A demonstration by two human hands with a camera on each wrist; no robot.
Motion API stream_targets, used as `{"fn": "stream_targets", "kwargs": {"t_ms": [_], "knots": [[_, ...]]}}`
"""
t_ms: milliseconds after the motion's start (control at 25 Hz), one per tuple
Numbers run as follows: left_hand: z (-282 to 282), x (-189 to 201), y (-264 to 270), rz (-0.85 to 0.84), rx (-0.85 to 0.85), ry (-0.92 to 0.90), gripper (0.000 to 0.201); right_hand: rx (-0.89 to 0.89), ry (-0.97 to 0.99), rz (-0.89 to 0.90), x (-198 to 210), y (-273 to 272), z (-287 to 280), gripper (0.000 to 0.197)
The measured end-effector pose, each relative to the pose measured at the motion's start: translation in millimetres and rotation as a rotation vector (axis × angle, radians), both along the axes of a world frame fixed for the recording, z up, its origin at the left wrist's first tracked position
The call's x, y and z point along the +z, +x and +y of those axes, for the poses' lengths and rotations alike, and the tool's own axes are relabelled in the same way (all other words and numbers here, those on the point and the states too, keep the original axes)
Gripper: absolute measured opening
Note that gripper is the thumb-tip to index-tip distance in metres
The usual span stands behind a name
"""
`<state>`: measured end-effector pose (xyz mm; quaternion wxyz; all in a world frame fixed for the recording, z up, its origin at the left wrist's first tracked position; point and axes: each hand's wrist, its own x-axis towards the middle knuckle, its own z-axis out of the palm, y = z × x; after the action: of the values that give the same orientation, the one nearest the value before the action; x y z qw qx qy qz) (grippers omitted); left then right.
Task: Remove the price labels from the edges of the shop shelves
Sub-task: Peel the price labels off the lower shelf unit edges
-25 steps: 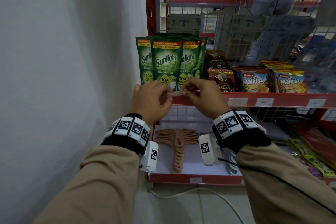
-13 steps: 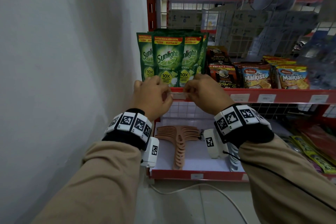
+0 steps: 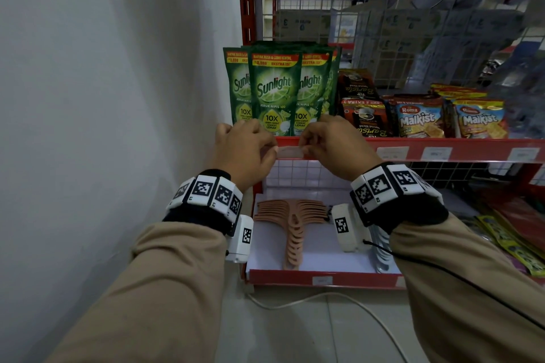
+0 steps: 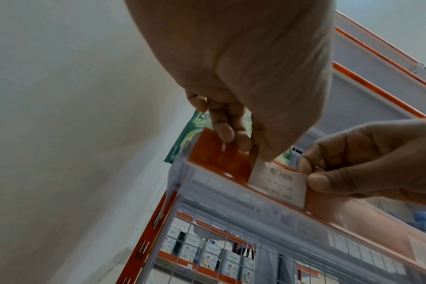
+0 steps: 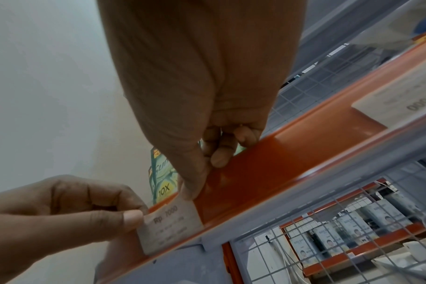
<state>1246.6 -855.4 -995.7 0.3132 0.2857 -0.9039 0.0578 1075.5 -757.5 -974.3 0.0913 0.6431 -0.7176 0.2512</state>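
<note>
**Both hands on one price label at the shelf edge**

The price label [image 3: 290, 152], a small pale slip printed "Rp 7000", sits against the red shelf edge [image 3: 413, 144] just below the green Sunlight pouches [image 3: 275, 91], near the shelf's wall-side end. The left hand [image 3: 243, 152] pinches the label's left end between thumb and forefinger, the other fingers [image 4: 223, 130] curled down onto the shelf edge. The right hand [image 3: 333, 147] pinches the label's right end the same way, thumb tip pressed on its face and the remaining fingers [image 5: 219, 153] folded against the top of the shelf edge. From the wrist views the label lies in front of the red strip; whether its lower edge is tucked in the clear holder I cannot tell.

Further right along the same shelf edge from the label are three more price labels [image 3: 436, 153], below dark coffee sachets [image 3: 364, 118] and Malkist cracker packs [image 3: 418, 121]. Beneath the label, on the lower shelf [image 3: 324, 278], lies a fanned stack of tan hangers [image 3: 293, 227]. A white cable [image 3: 295, 302] runs over the floor below that.
</note>
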Motion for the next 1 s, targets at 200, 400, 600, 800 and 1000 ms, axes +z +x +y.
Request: {"fn": "stream_targets", "kwargs": {"t_ms": [200, 400, 600, 800, 1000], "knots": [[-0.9, 1.7, 1.9, -0.013, -0.003, -0.05, 0.019, -0.006, -0.011, -0.011, -0.9, 0.0, -0.6, 0.008], [-3.9, 1.0, 4.7, 0.02, -0.037, -0.04, 0.011, -0.011, -0.025, 0.011, -1.8, -1.9, -2.8, 0.008], [-4.5, 2.5, 5.6, 0.027, -0.01, -0.061, 0.015, 0.023, -0.055, -0.009, -2.3, -3.1, -1.8, 0.008], [-3.6, 4.9, 8.6, 0.085, -0.026, -0.036, 0.014, 0.057, -0.149, -0.079, -3.5, -7.3, 3.9, 0.017], [-2.2, 4.0, 7.4, 0.075, -0.009, -0.093, 0.01, 0.03, -0.148, 0.028, -5.1, -12.4, 6.6, 0.012]]}}
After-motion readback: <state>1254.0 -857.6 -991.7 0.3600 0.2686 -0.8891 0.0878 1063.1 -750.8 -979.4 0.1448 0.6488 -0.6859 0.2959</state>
